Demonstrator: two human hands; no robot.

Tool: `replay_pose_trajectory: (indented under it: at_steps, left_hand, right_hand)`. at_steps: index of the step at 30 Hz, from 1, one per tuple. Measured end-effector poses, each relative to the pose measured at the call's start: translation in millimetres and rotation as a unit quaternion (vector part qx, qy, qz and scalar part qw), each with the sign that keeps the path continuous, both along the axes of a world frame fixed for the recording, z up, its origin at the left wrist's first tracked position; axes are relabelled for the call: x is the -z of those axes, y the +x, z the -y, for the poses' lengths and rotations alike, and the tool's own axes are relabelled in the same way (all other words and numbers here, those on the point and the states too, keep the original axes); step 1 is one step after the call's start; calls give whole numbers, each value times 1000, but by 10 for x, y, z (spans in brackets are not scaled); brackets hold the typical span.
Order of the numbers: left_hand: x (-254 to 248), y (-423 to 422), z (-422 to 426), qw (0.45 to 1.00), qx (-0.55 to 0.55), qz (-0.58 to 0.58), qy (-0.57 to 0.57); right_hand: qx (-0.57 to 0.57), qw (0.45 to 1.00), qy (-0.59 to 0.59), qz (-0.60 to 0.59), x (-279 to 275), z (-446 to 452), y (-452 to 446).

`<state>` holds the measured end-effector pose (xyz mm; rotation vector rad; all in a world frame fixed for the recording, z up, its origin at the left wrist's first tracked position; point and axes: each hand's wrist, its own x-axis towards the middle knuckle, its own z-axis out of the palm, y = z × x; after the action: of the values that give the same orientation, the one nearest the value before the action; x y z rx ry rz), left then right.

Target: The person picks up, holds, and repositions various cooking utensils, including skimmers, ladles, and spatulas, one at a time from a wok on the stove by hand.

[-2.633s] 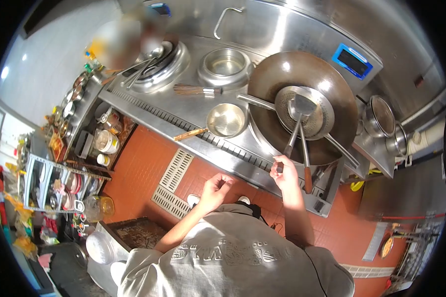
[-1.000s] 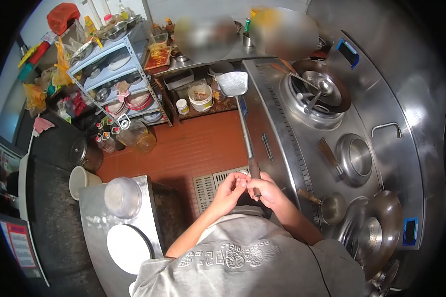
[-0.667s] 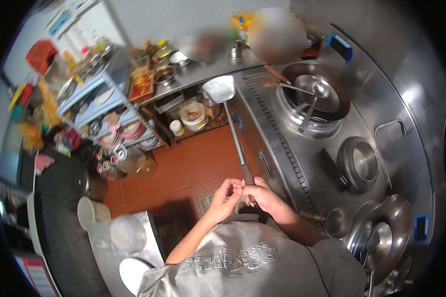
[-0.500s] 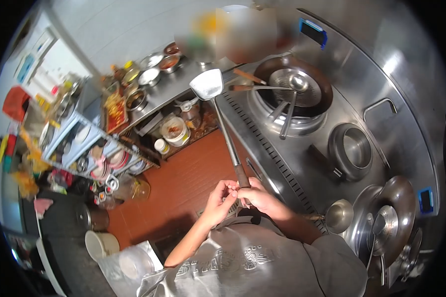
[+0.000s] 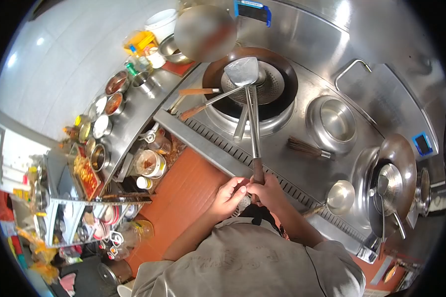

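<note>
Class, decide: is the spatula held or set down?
Held: the right hand grips the spatula by its handle. Whether its blade touches the wok behind cannot be told.

1 head view — forward, downward

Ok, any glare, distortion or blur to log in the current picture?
Head view: bright glare on the steel backsplash; head view: fisheye bending, with black corners; head view: a round blurred patch up and left of the far wok, while the spatula in the right hand looks fairly sharp.
</note>
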<state>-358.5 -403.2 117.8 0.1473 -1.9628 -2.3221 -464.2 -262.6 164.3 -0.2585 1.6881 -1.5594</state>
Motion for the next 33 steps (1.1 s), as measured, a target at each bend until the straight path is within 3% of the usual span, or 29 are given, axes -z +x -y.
replay_pose_trajectory:
  at_steps: [2,6,10,16,28,33]
  left_hand:
    - [73,-77,110,999,19,19,-43]
    - [138,-185,348,997,62,38,20]
    - [26,-306,738,987,140,81,0]
    - [140,-387,1125,988,154,15,17]
    - [280,-400,1462,983,181,-23,-6]
    - [298,-379,1524,980,192,-44,-11]
  right_hand:
    - [43,999,5,11,-33,38,-51]
    - [116,992,21,47,-47,133,-154]
    - [172,984,34,16,-34,265,-289]
    - [264,962,72,0,90,536,-562]
    - [247,961,115,54,121,912,-1051]
    - [204,971,59,112,380,833,-1292]
